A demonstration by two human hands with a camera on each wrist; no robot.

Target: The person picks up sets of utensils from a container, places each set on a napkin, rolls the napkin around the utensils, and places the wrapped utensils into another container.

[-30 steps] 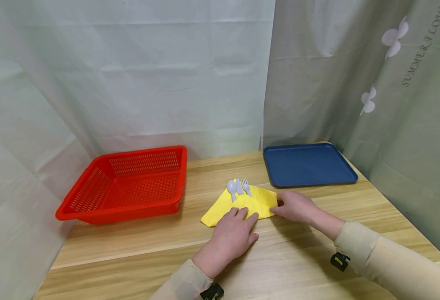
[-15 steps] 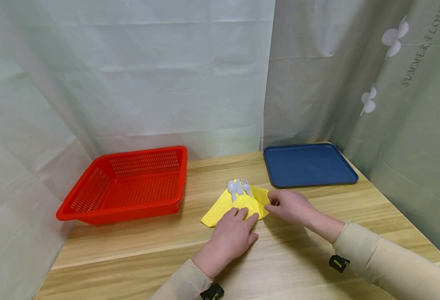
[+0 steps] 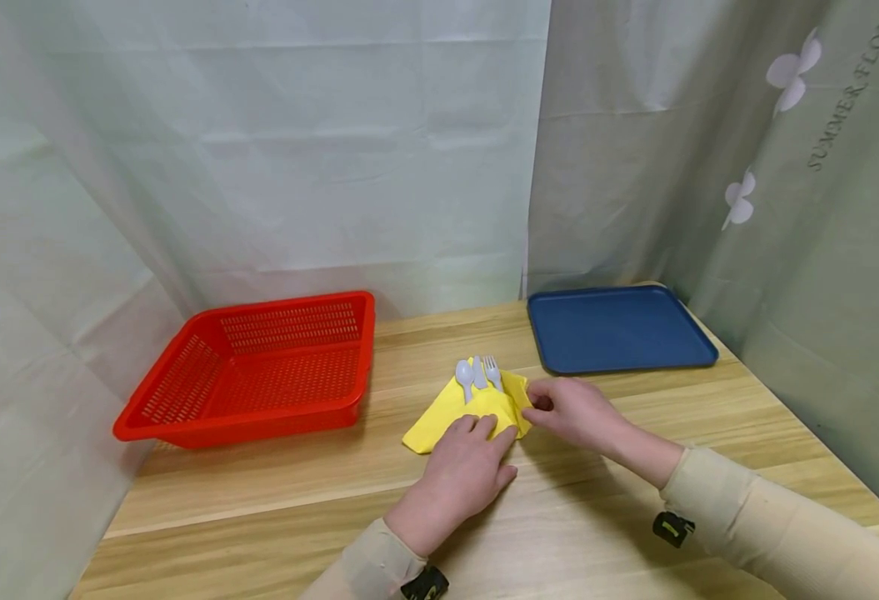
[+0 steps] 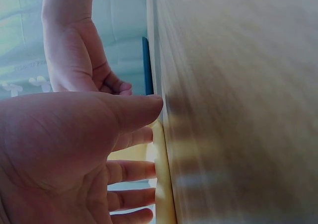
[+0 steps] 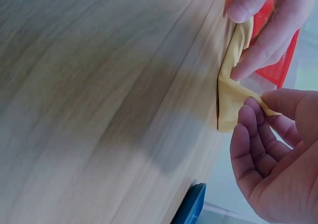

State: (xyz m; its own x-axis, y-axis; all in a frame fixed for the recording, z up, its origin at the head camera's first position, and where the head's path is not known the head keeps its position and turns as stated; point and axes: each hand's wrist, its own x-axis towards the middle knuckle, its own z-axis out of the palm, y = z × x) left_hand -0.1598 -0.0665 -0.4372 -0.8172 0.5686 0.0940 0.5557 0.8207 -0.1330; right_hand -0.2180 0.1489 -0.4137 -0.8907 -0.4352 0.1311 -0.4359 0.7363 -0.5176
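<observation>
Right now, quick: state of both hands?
Left hand: open, fingers extended, resting on the yellow napkin.
Right hand: closed, pinching the napkin's edge between thumb and fingers.

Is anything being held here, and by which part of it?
The yellow napkin: the right grip pinches its right edge. The left grip only rests on its near side.

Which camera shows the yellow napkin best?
The head view, showing most of the napkin from above. The left wrist mainly catches an edge; the right wrist sees it side-on, one part pinched by the right hand.
</observation>
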